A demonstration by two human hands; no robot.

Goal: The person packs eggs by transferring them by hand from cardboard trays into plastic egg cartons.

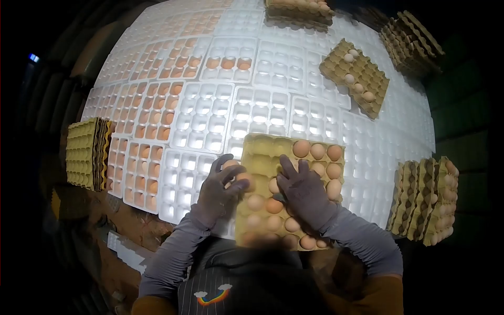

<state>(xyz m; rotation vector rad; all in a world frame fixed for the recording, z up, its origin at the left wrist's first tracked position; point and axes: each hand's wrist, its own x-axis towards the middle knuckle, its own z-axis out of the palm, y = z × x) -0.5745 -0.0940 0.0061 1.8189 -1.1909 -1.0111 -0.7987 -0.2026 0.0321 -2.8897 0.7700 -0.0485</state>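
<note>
My left hand point(216, 193), in a grey glove, curls around brown eggs point(244, 182) at the left edge of a pulp egg tray point(257, 153). Over the middle of that tray is my right hand point(307, 191), also gloved, its fingers bent down among the eggs. A pale egg point(273, 185) sits between its thumb and forefinger, and the palm hides some cups. Eggs fill the tray's right side and much of its near part, while several cups at its upper left are bare. Beside my left hand lies a white foam tray point(181, 181) with vacant cups.
White foam trays point(205, 113) cover the table, those at left holding brown eggs point(144, 170). Stacked pulp trays stand at left point(84, 155), right point(420, 199) and far right point(412, 44). Another pulp tray point(336, 63) with several eggs lies askew at back right.
</note>
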